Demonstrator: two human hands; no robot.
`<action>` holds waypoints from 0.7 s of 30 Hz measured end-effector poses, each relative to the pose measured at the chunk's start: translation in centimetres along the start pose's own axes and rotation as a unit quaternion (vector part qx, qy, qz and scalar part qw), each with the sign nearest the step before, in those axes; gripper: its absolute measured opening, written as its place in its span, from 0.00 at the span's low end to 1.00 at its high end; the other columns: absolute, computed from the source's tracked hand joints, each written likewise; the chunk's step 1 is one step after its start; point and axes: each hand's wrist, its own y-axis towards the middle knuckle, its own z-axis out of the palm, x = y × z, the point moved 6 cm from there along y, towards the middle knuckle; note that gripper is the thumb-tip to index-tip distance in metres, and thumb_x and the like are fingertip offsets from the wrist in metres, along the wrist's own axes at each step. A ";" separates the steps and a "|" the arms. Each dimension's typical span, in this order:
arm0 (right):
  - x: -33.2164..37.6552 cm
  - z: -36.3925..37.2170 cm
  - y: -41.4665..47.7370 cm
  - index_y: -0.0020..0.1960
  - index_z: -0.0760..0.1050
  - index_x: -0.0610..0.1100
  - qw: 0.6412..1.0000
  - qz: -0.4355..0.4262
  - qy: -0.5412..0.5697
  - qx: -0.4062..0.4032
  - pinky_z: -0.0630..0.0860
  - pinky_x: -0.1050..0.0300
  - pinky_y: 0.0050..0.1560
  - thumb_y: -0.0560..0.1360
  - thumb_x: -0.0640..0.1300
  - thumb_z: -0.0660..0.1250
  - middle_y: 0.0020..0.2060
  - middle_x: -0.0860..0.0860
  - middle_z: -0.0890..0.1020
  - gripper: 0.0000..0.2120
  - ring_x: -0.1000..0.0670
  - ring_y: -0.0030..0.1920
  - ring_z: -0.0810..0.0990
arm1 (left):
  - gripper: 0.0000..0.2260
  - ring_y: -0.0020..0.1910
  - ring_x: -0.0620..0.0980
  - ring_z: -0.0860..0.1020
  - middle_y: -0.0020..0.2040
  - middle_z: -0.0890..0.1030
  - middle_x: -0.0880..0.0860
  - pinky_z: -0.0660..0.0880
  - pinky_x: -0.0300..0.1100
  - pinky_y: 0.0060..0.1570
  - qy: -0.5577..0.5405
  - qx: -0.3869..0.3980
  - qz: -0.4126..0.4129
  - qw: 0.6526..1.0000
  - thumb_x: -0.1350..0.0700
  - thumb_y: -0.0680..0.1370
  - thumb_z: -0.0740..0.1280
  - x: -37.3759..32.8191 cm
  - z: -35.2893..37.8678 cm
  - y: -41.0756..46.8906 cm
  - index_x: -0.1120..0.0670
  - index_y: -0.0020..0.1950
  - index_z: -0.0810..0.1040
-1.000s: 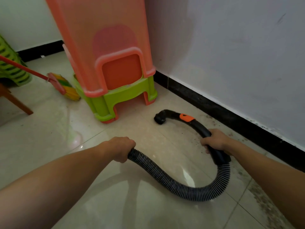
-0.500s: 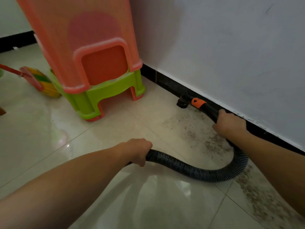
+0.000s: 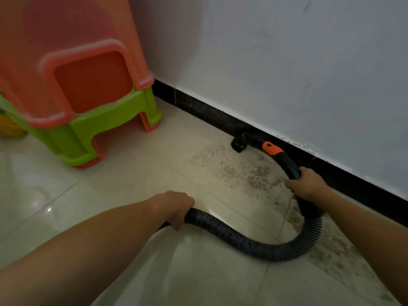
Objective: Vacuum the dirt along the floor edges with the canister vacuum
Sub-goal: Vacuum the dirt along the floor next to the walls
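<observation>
A black ribbed vacuum hose (image 3: pixel 249 240) curves across the pale tiled floor and ends in a curved black handle tube with an orange slider (image 3: pixel 272 148). Its open nozzle end (image 3: pixel 239 143) sits on the floor right against the black skirting board (image 3: pixel 205 112). My right hand (image 3: pixel 308 184) grips the handle tube just behind the orange part. My left hand (image 3: pixel 176 206) grips the ribbed hose further back, at centre. Brown dirt specks (image 3: pixel 247 173) are scattered on the tiles between the nozzle and my right hand and along the wall to the right. The canister is out of view.
A stack of orange and green plastic stools (image 3: pixel 84 102) stands at the upper left, close to the wall corner. A yellow broom head (image 3: pixel 11 129) peeks out behind it at the left edge. The white wall (image 3: pixel 287 62) runs diagonally along the right.
The nozzle moved from the open floor near the stools over to the skirting board, then a little along it. My view shifted closer to the wall. Both hands kept their grips.
</observation>
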 end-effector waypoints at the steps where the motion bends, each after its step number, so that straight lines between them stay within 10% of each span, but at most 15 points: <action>1: 0.9 0.8 0.3 0.54 0.70 0.42 0.999 0.006 0.053 0.011 0.80 0.48 0.40 0.74 0.43 0.71 0.40 0.41 0.81 0.13 0.41 0.37 0.82 | 0.18 0.41 0.51 0.74 0.40 0.69 0.48 0.71 0.44 0.38 0.005 -0.012 -0.017 1.000 0.55 0.67 0.74 1.4 -0.2 -0.9 0.49 0.50 0.68; 8: 1.6 2.6 0.1 0.44 0.75 0.34 0.972 0.055 0.217 0.078 0.76 0.56 0.25 0.70 0.33 0.70 0.25 0.42 0.79 0.05 0.45 0.23 0.78 | 0.12 0.43 0.51 0.77 0.41 0.74 0.49 0.72 0.43 0.38 -0.049 -0.069 -0.141 0.986 0.57 0.68 0.71 8.6 -1.8 -7.5 0.48 0.45 0.70; 21: 3.6 4.2 -0.1 0.56 0.72 0.36 0.986 -0.008 0.142 0.083 0.81 0.50 0.35 0.71 0.39 0.71 0.36 0.40 0.83 0.16 0.43 0.31 0.83 | 0.13 0.42 0.50 0.75 0.44 0.73 0.50 0.70 0.42 0.38 0.011 -0.043 -0.153 0.987 0.57 0.69 0.71 5.4 -2.9 -9.9 0.49 0.48 0.71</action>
